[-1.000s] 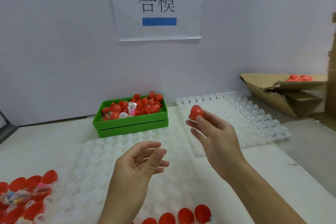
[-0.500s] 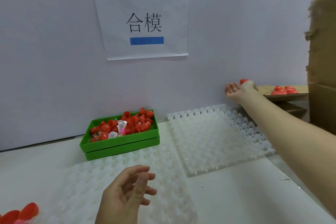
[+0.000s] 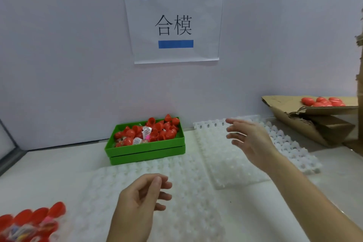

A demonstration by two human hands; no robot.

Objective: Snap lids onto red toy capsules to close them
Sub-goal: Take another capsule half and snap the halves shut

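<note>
Above white table [image 3: 59, 163], empty relaxed hands [image 3: 249, 139]

A tray [image 3: 145, 148] of lids [image 3: 157, 130] sits at the back of the counter [image 3: 49, 165], under a wall sign [image 3: 174, 25]. Right of it lies a grid [image 3: 225, 163]; farther right, a box [image 3: 294, 124] holds capsules [image 3: 322, 102]. Another grid [image 3: 117, 182] lies in front.

A white paper sheet [image 3: 174, 25] taped to the wall reads "合模" in black characters.
</note>
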